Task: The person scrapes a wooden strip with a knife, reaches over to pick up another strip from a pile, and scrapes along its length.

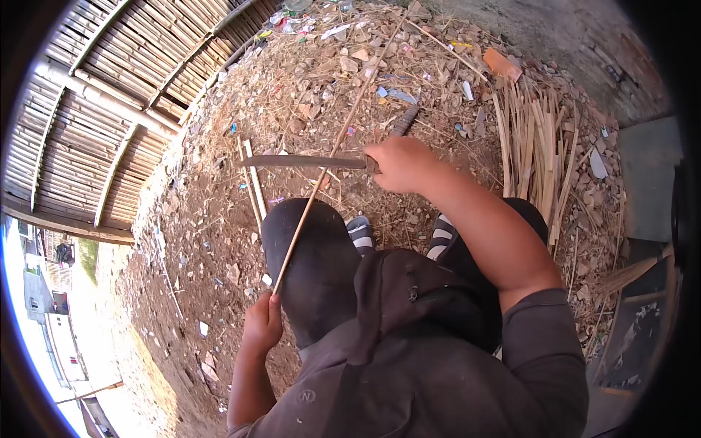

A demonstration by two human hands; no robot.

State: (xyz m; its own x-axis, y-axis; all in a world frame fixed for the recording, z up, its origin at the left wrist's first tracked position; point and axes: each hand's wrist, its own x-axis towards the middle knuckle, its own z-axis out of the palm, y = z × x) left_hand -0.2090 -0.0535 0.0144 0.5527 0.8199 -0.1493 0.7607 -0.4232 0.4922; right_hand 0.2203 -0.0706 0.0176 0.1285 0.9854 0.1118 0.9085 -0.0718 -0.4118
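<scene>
My right hand (403, 165) is closed around the handle of a machete (303, 161), whose long dark blade points left. The blade crosses a long thin bamboo strip (343, 131) and appears to touch it. The strip's near end is in my closed left hand (263, 321), beside my left knee; from there it slants up and away over the ground. Just beyond my right hand shows a dark, wrapped tool handle (406, 119); the rest of that tool is hidden or hard to make out.
A pile of split bamboo strips (537, 139) lies to the right, near an orange brick piece (502, 64). Two pale strips (253, 182) lie by my left knee. Rubble and litter cover the ground (197, 270). A bamboo-slat wall (109, 102) stands at upper left.
</scene>
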